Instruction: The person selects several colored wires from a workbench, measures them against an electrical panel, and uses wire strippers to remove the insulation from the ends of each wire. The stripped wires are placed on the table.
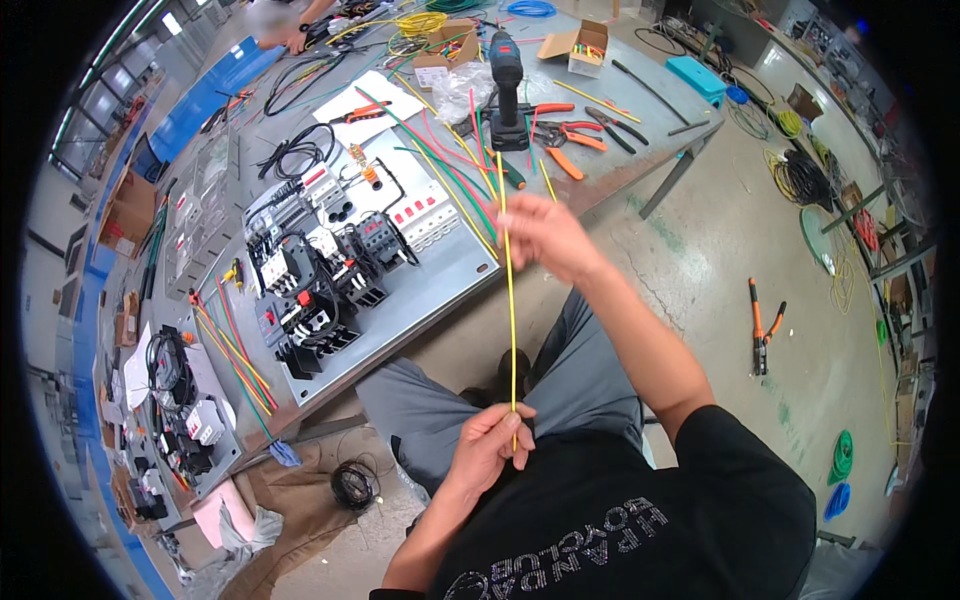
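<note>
One yellow strand (pixel 513 345) over the lap (pixel 600 380), its near end pinched in the left hand (pixel 493 437); right hand (pixel 545 238) blurred at its far stretch, hold unclear. Probably light, whippy; best held near both ends. Far: drill (pixel 508 85). Left: component-laden plate (pixel 425 285).

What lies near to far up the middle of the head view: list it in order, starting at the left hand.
Left hand pinching the yellow wire → right hand alongside that wire → cordless drill → blue wire coil.
</note>
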Demonstrator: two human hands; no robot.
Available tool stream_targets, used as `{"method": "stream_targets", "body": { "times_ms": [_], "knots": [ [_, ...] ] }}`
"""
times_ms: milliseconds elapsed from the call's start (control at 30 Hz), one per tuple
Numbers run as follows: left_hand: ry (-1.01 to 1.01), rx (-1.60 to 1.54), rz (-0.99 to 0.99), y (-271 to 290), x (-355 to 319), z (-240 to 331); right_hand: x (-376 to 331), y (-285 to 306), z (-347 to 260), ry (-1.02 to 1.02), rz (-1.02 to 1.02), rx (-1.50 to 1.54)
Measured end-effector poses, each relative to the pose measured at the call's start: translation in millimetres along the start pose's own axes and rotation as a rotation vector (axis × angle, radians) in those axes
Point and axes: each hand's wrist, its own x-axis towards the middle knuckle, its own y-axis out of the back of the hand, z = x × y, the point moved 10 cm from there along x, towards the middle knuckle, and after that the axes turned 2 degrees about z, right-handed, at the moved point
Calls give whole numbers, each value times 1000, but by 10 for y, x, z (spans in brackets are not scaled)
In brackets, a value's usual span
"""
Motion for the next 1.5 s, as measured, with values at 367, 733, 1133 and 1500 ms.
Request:
{"method": "stream_targets", "body": {
  "times_ms": [367, 733, 1133, 1500],
  "knots": [
    [-14, 77, 10, -5, 514, 148, 940, 150, -113, 218, 70, -722],
    [-2, 91, 90, 334, 476, -120, 1594, 311, 85, 198, 296, -1537],
    [-97, 429, 96, 186, 1290, 224, 1719, 547, 78, -104, 176, -1213],
    [-298, 259, 146, 64, 1831, 735, 841, 629, 22, -196, 2, -336]
  ]
}}
